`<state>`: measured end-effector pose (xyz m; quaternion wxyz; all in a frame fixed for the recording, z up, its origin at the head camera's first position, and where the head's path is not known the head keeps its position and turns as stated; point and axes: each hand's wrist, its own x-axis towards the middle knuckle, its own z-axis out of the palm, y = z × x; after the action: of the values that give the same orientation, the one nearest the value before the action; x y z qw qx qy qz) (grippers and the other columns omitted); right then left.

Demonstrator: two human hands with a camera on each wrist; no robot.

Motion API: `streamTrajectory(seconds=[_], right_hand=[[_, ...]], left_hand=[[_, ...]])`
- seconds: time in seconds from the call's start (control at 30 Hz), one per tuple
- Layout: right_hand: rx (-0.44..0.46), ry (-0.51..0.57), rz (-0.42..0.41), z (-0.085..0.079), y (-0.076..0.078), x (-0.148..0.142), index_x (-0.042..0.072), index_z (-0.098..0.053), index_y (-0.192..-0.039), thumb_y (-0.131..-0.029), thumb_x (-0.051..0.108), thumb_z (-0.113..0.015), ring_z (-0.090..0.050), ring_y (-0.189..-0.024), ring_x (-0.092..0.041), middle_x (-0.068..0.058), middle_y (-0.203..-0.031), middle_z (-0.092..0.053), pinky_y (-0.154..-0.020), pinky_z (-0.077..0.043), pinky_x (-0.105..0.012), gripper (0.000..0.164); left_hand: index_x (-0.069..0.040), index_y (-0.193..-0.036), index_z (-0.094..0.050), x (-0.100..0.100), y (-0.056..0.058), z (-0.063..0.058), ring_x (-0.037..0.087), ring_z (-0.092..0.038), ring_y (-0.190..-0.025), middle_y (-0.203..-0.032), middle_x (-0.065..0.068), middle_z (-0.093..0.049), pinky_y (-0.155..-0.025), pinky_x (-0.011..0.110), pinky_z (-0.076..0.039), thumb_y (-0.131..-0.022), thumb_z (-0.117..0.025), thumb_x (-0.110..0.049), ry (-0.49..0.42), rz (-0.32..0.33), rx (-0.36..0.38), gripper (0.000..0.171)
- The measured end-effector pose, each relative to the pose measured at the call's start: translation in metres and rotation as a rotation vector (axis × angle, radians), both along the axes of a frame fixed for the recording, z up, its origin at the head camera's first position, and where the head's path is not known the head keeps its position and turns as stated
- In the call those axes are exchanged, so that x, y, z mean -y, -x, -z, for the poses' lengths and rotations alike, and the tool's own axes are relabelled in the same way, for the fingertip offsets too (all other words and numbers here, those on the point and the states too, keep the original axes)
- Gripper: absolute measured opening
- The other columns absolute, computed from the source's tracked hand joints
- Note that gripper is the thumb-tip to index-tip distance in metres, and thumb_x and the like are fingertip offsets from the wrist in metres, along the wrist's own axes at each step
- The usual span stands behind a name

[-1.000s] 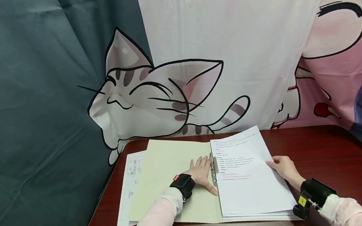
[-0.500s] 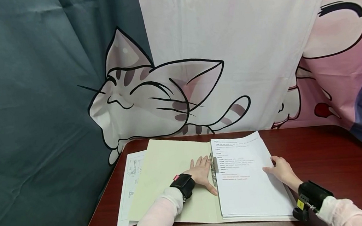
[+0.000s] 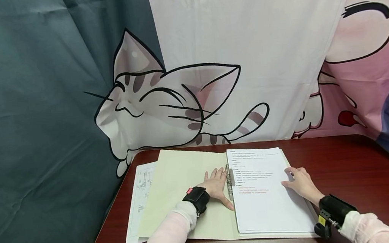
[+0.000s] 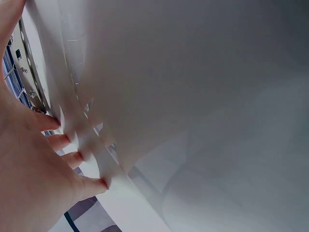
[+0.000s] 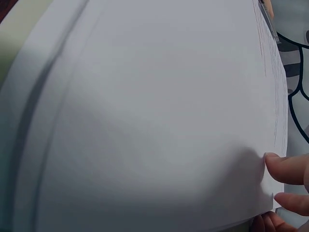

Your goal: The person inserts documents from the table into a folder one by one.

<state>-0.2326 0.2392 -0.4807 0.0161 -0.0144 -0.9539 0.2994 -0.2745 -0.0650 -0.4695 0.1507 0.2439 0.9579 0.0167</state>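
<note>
An open pale-yellow file folder (image 3: 182,187) lies on the table, with a stack of white printed paper (image 3: 263,207) on its right half. The metal lever clip (image 3: 230,183) runs along the fold. My left hand (image 3: 214,184) rests flat on the left cover, fingers spread, fingertips beside the clip; in the left wrist view the left hand (image 4: 38,174) presses on the smooth cover. At the stack's right edge my right hand (image 3: 302,183) pinches the paper, thumb on top. In the right wrist view its thumb (image 5: 287,169) touches the page and the other fingers sit at the edge.
A sheet with line drawings (image 3: 140,202) sticks out from under the folder's left side. The dark red-brown table (image 3: 362,161) extends to the right. Behind it hangs a curtain (image 3: 259,28) with cartoon cats.
The top sheet's raised far right corner has come down flat onto the stack. My right hand has shifted slightly left along the edge, thumb further onto the page. The left hand stays still.
</note>
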Motion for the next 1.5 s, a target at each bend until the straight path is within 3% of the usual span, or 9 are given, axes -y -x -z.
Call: streamTrajectory(seconds=[0.63,0.93,1.13,1.4,1.5], right_hand=[[0.016,-0.028,0.013,0.001,0.0,0.0,-0.012,-0.051,-0.125,-0.085,0.013,-0.073,-0.045,-0.103,-0.046,-0.038,-0.119,-0.041,-0.089,-0.043,-0.059,0.053],[0.012,-0.041,0.02,0.002,0.0,0.002,-0.013,-0.049,-0.127,-0.086,0.013,-0.072,-0.043,-0.104,-0.047,-0.039,-0.121,-0.039,-0.087,-0.041,-0.057,0.054],[0.005,-0.041,0.02,0.005,0.0,0.001,-0.013,-0.048,-0.127,-0.086,0.013,-0.071,-0.042,-0.104,-0.047,-0.039,-0.122,-0.038,-0.086,-0.041,-0.057,0.054],[-0.025,-0.074,0.01,0.01,-0.001,0.001,-0.012,-0.049,-0.128,-0.086,0.014,-0.071,-0.039,-0.104,-0.046,-0.037,-0.121,-0.039,-0.083,-0.041,-0.053,0.054],[-0.045,-0.104,0.011,0.012,-0.004,0.002,-0.01,-0.05,-0.128,-0.087,0.016,-0.071,-0.037,-0.104,-0.046,-0.036,-0.121,-0.04,-0.081,-0.039,-0.053,0.053]], left_hand=[[-0.009,-0.154,-0.021,-0.001,-0.003,-0.005,0.029,-0.016,-0.15,-0.163,0.009,-0.016,-0.12,0.055,-0.016,-0.058,-0.081,-0.067,0.026,0.004,-0.003,0.127],[-0.013,-0.153,-0.028,0.006,0.004,-0.012,0.03,-0.02,-0.149,-0.161,0.011,-0.022,-0.121,0.049,-0.019,-0.061,-0.081,-0.064,0.059,0.043,-0.007,0.118],[-0.013,-0.148,-0.039,0.019,0.012,-0.034,0.033,-0.025,-0.146,-0.157,0.014,-0.03,-0.12,0.049,-0.023,-0.067,-0.079,-0.062,0.075,0.029,-0.007,0.103],[-0.009,-0.136,-0.054,0.053,0.033,-0.082,0.032,-0.045,-0.13,-0.139,0.014,-0.049,-0.101,0.049,-0.046,-0.082,-0.073,-0.048,0.054,-0.109,-0.105,0.069],[-0.006,-0.131,-0.057,0.074,0.04,-0.096,0.033,-0.049,-0.126,-0.134,0.015,-0.052,-0.096,0.049,-0.049,-0.085,-0.07,-0.045,0.039,-0.182,-0.145,0.061]])
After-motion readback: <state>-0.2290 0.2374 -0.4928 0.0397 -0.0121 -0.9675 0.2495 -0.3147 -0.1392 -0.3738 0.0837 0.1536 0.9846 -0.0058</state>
